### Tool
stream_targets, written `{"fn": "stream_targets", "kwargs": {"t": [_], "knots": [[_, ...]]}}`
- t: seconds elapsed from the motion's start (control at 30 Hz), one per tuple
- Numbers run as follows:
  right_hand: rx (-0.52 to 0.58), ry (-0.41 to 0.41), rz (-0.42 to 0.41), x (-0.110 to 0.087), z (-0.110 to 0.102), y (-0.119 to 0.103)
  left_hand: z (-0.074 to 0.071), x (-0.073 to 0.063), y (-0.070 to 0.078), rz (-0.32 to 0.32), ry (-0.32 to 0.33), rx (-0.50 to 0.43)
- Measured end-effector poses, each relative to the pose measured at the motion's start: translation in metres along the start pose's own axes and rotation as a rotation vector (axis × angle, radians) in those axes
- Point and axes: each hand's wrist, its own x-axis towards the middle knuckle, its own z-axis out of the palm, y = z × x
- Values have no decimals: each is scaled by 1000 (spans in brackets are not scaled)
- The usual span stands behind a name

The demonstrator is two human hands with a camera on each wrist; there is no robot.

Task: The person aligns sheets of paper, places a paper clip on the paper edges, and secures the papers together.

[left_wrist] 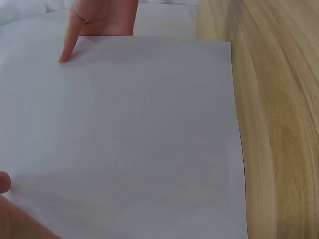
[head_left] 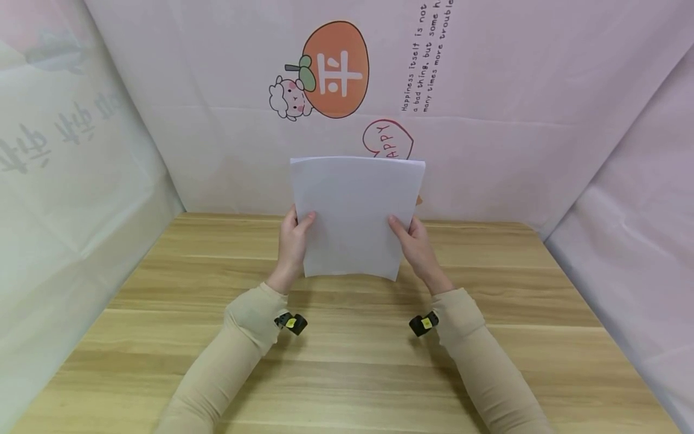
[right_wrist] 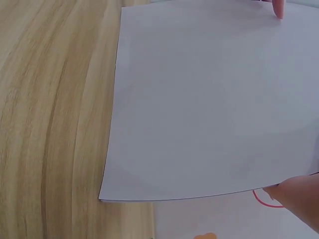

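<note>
A stack of white paper sheets (head_left: 355, 217) is held up, tilted, over the far part of the table. My left hand (head_left: 293, 242) grips its left edge, thumb on the near face and fingers behind. On the opposite edge my right hand (head_left: 418, 246) holds it the same way. The stack's lower edge bows slightly. In the left wrist view the paper (left_wrist: 134, 129) fills most of the picture, with the right hand (left_wrist: 103, 17) at its far edge. Thin layered edges of the paper (right_wrist: 209, 109) show in the right wrist view.
Below the paper lies a wood-grain table (head_left: 358, 374). A printed cloth backdrop (head_left: 228, 90) hangs behind it, and pale cloth walls (head_left: 65, 199) close both sides. Each sleeved wrist carries a small black camera (head_left: 296, 323).
</note>
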Motion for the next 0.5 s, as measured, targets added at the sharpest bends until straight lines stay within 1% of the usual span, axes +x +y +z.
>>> {"fn": "stream_targets", "kwargs": {"t": [0.2,0.23,0.43,0.47,0.5], "knots": [[-5,-1,2,-2,2,-1,0,-3,-1,-2,18,-3],[-4,0,1,-2,2,-1,0,-5,3,-11,18,-7],[-2,3,-10,-3,2,-3,1,-6,6,2,19,-30],[-1,0,-11,-3,2,-3,1,-4,3,10,23,-32],[0,-2,-14,-3,2,-3,0,-4,4,10,25,-33]]}}
